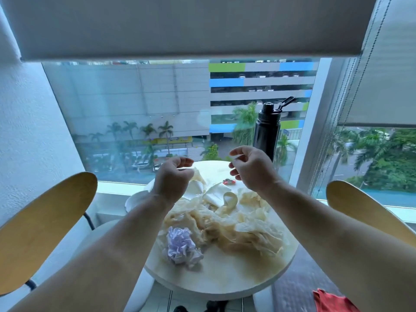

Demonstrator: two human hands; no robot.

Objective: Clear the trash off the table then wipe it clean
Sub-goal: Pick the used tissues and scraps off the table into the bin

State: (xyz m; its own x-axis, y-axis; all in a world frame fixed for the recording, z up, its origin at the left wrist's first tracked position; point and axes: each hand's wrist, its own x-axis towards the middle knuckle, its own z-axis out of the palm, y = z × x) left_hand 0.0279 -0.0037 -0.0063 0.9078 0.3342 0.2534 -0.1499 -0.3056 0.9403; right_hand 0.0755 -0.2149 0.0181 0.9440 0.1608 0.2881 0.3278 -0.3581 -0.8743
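Observation:
A round pale table (225, 278) carries a heap of crumpled cream plastic bags (236, 219), a crumpled lilac-white paper ball (181, 246) at its near left and a small red wrapper (229, 181) near its far edge. My left hand (173, 179) hovers over the far left of the heap, fingers curled and pinching a thin edge of the plastic. My right hand (252, 170) is raised above the far right of the table with its fingers curled apart and nothing in them.
A black water bottle (266, 131) with an open cap stands at the table's far right against the window. Wooden chair backs flank the table at left (42, 224) and right (369, 212). A red cloth (331, 301) lies at the bottom right.

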